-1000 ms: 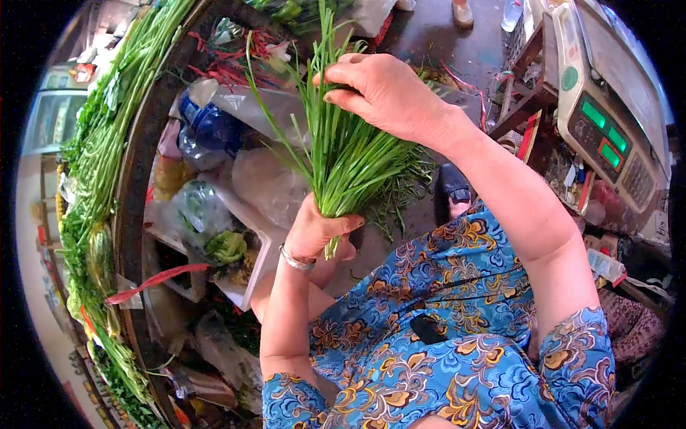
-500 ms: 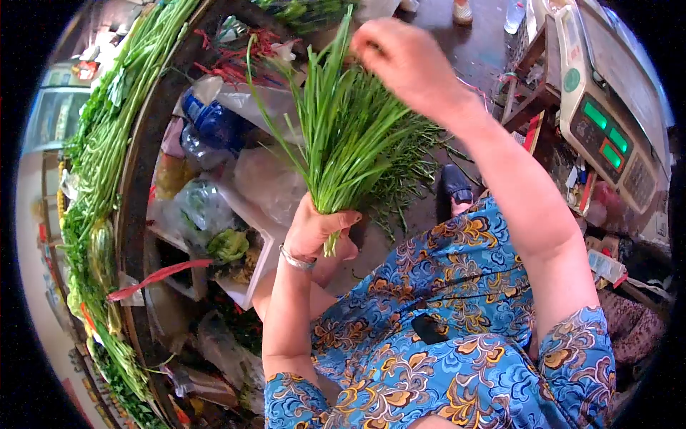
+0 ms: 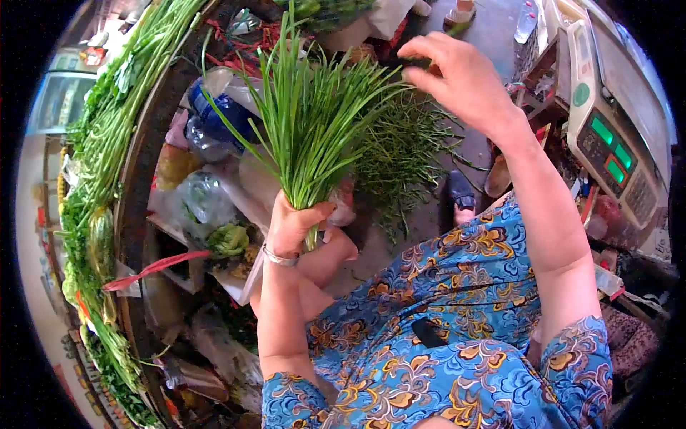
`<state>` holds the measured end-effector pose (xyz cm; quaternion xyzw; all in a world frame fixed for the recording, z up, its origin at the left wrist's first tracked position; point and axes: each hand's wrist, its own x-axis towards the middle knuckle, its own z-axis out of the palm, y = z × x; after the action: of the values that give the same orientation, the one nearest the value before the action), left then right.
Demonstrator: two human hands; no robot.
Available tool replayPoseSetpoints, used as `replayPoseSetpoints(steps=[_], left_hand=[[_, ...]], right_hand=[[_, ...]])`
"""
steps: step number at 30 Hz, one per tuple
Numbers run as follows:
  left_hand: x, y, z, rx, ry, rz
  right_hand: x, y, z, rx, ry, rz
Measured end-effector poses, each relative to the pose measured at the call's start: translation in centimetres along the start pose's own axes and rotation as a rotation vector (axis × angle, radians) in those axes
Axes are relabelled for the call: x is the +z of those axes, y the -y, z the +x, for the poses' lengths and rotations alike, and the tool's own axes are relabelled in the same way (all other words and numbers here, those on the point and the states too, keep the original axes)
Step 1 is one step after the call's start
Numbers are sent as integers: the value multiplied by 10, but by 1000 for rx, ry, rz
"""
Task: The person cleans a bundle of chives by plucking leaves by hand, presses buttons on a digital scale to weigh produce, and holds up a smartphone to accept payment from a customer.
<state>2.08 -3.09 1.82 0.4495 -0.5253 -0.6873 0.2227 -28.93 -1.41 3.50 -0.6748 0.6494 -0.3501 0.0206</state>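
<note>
My left hand [image 3: 296, 222], with a bracelet at the wrist, is wrapped around the lower stems of a bunch of garlic chives [image 3: 307, 136]. The long green leaves fan upward and outward from this fist, and the stem ends poke out below it. Off to the right of the leaf tips, my right hand [image 3: 457, 86] is raised with thumb and fingers apart and nothing visible between them. A blurred green bit [image 3: 457, 28] shows just beyond it. Loose green trimmings [image 3: 400, 157] lie heaped on the floor behind the bunch.
Leafy vegetables [image 3: 128, 129] line a long shelf on the left, a red strip [image 3: 157, 269] hanging from its edge. Plastic bags [image 3: 207, 196] and a blue container [image 3: 218, 118] crowd the space beside the bunch. A lit digital scale [image 3: 614, 143] stands at right. Another person's foot [image 3: 459, 16] shows at top.
My right hand has moved away from the leaf tips to the right, and its fingers have spread. The bunch in my left hand has shifted slightly left, showing more of the heap.
</note>
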Motion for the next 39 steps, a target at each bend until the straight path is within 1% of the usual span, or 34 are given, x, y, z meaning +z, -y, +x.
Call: replayPoseSetpoints(steps=[1, 3, 4, 5, 6, 7, 9, 11, 12, 14, 15, 17, 18, 19, 20, 21, 23, 24, 26, 27, 29, 30, 32, 33, 35, 36, 37, 39], left_hand=[[1, 0, 0, -3, 3, 2], [3, 0, 0, -32, -17, 47], [3, 2, 1, -33, -11, 50], [2, 6, 3, 15, 10, 69], [2, 8, 4, 63, 31, 87], [5, 5, 4, 63, 37, 87], [14, -4, 2, -3, 43, 124], [15, 2, 3, 14, 39, 128], [15, 5, 4, 35, 31, 132], [12, 8, 5, 35, 47, 169], [11, 9, 5, 35, 61, 205], [10, 12, 5, 10, 44, 215], [8, 13, 6, 55, 60, 213], [7, 15, 6, 100, 74, 208], [9, 14, 5, 99, 59, 207], [8, 13, 5, 101, 55, 204], [7, 12, 3, 55, 52, 90], [7, 10, 2, 18, 30, 100], [8, 8, 1, 28, 26, 94], [8, 7, 1, 36, 25, 89], [11, 6, 1, 35, 14, 95], [12, 5, 1, 34, 5, 103], [11, 8, 2, 32, -7, 103], [11, 9, 2, 31, -18, 102], [11, 7, 2, 30, -15, 96], [10, 6, 2, 28, -11, 91], [9, 5, 2, 33, -10, 95], [4, 8, 2, 62, -45, 200]], right_hand=[[3, 4, 3, 4, 0, 0], [9, 8, 8, 9, -34, 347], [14, 10, 9, -56, -105, 346], [20, 10, 11, -135, -172, 345], [26, 13, 12, -131, -187, 397], [31, 16, 12, -128, -201, 449], [40, 17, 14, -160, -181, 421], [44, 21, 14, -93, -91, 383], [46, 21, 12, -91, -93, 383], [50, 23, 9, 19, 53, 245], [54, 24, 10, 46, 122, 233], [66, 21, 9, -48, 70, 255], [69, 17, 8, -51, 72, 256], [65, 21, 9, -15, 36, 417], [60, 23, 11, 21, 1, 577], [52, 24, 13, 48, 68, 603], [50, 21, 13, 45, 108, 802], [48, 20, 11, 44, 111, 803], [34, 28, 9, 73, 179, 931], [34, 29, 9, 72, 180, 930], [33, 31, 8, 47, 226, 1118], [31, 33, 6, 47, 226, 1118], [22, 42, 5, 195, 370, 1372], [21, 42, 4, 193, 369, 1372], [19, 40, 4, 197, 510, 1458], [15, 35, 6, 165, 490, 1364], [8, 28, 9, 83, 458, 1368], [-7, 10, 11, 117, 424, 1582]])
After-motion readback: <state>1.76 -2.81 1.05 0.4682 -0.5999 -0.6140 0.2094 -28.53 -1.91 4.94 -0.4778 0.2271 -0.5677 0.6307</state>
